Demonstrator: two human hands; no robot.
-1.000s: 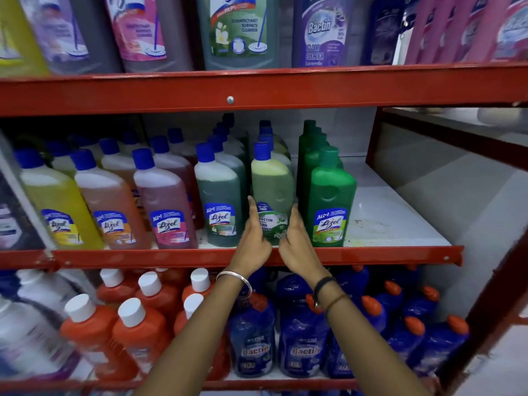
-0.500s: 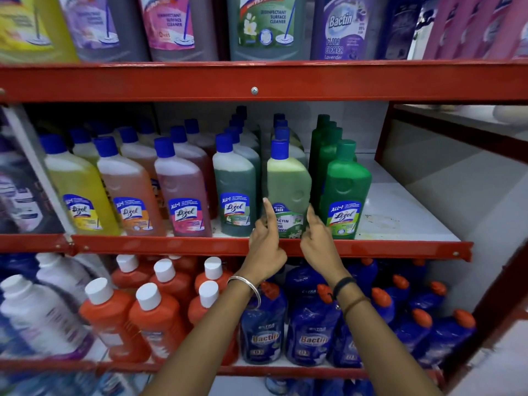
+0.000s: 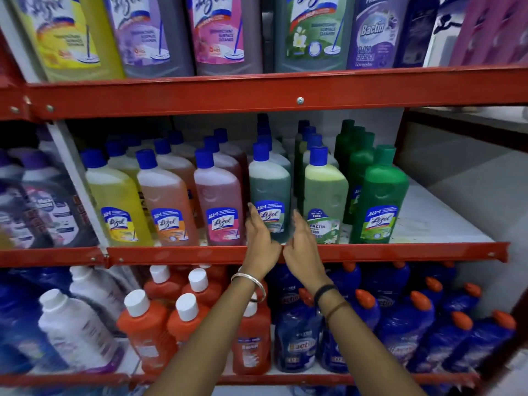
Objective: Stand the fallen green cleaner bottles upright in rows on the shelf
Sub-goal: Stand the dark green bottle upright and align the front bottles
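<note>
All the green cleaner bottles stand upright in rows on the middle shelf [image 3: 400,252]. A dark green bottle with a blue cap [image 3: 270,184] fronts one row. To its right are a light green Bactin bottle [image 3: 325,190] and a solid green bottle with a green cap [image 3: 383,192]. My left hand [image 3: 260,242] lies flat against the dark green bottle's left side. My right hand [image 3: 302,242] reaches with straight fingers into the gap between that bottle and the Bactin bottle. Neither hand is closed around a bottle.
Yellow [image 3: 118,201], orange [image 3: 165,201] and pink [image 3: 218,201] bottles fill the shelf's left part. White shelf board [image 3: 437,218] shows right of the green row. Large bottles stand on the shelf above. Orange [image 3: 148,332] and blue [image 3: 405,330] bottles are below.
Both hands have shifted left, from the sides of the light green Bactin bottle to the dark green bottle. The view has also swung left and moved closer.
</note>
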